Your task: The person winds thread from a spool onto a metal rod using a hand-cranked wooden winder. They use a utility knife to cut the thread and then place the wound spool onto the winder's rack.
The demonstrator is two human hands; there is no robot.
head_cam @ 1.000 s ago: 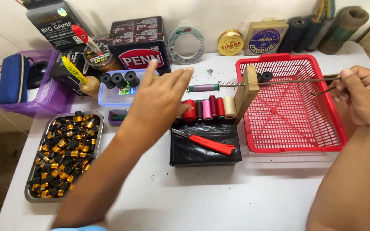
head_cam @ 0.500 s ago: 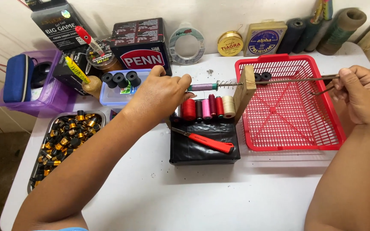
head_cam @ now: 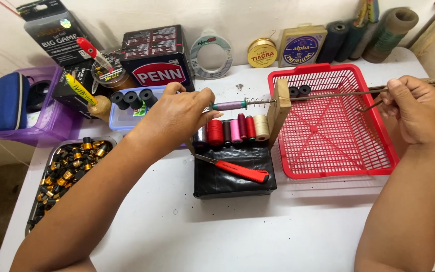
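At the centre of the frame a thin metal rod (head_cam: 328, 94) runs through a wooden block (head_cam: 279, 108), carrying a spring (head_cam: 258, 102) and a purple-wrapped spool (head_cam: 229, 105) at its left end. The left hand (head_cam: 177, 118) has closed its fingers on that end; a second ago it hovered open, spread above the thread spools (head_cam: 232, 130). The right hand (head_cam: 416, 111), upper right, stays gripped on the rod over the red basket (head_cam: 378, 126).

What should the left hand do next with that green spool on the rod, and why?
Probably close the left hand on the green spool. Its fingertips sit right at the spool's left end, by the spring, while the right hand grips the rod on the basket side.
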